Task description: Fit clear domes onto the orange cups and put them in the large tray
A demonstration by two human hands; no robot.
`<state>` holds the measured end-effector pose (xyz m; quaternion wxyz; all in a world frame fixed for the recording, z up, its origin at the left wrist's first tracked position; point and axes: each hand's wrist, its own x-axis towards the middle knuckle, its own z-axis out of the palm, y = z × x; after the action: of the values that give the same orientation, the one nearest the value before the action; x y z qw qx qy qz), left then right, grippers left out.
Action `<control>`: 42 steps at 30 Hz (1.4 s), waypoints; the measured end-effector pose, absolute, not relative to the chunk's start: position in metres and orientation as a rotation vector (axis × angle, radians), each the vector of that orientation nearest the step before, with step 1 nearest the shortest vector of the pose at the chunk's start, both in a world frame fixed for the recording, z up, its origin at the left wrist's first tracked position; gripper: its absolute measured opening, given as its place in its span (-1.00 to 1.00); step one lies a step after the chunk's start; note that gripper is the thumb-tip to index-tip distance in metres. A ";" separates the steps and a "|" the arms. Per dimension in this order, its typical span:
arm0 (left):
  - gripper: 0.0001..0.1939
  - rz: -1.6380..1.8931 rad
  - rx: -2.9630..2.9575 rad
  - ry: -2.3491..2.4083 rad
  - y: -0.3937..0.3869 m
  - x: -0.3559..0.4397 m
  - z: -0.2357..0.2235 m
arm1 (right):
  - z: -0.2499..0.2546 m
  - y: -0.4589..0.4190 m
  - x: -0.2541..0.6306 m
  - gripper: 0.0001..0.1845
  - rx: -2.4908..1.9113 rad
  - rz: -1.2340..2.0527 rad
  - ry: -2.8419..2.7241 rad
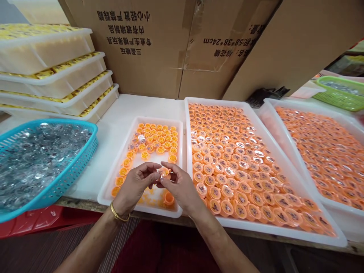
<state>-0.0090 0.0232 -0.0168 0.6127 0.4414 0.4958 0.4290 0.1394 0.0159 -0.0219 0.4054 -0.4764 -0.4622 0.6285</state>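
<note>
Over the small white tray point(105, 189), both hands meet at a small orange cup point(164, 173) with a shiny clear cover on its top. My left hand point(140, 182) pinches the cup's left edge between thumb and fingers. From the other side my right hand point(180, 185) grips the same cup with thumb and fingertips. Below and around them, the tray holds open orange cups with yellow pieces inside point(145, 155), several loose yellow pieces, and a few cups with clear covers near its left side. The fingers partly hide the held cup.
A blue basket point(95, 131) of clear plastic pieces stands at the left. On the right, a large white tray point(189, 125) holds rows of covered orange cups, with another such tray point(265, 108) beyond. Stacked trays point(82, 41) and cardboard boxes point(159, 68) line the back.
</note>
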 end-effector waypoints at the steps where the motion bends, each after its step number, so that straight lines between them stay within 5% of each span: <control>1: -0.74 0.991 0.973 1.126 0.022 -0.009 -0.018 | -0.023 0.016 0.139 -0.61 -1.223 1.548 -1.183; 8: -0.74 1.025 0.518 0.982 0.021 -0.018 -0.023 | -0.029 0.016 0.137 -0.75 -1.392 1.307 -1.363; 17: -0.80 1.082 0.230 0.864 0.019 -0.023 -0.024 | -0.028 0.018 0.137 -0.69 -1.349 1.327 -1.378; 27: -0.80 1.143 0.361 0.957 0.011 -0.009 -0.014 | -0.026 0.017 0.134 -0.66 -1.276 1.476 -1.135; 42: -0.70 1.243 0.636 1.241 0.015 0.017 -0.014 | -0.032 0.015 0.137 -0.74 -1.357 1.178 -1.384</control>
<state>0.0171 0.0155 -0.0141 0.5948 0.2737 0.5341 0.5348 0.1369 0.0154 -0.0319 0.4230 -0.5420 -0.5530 0.4706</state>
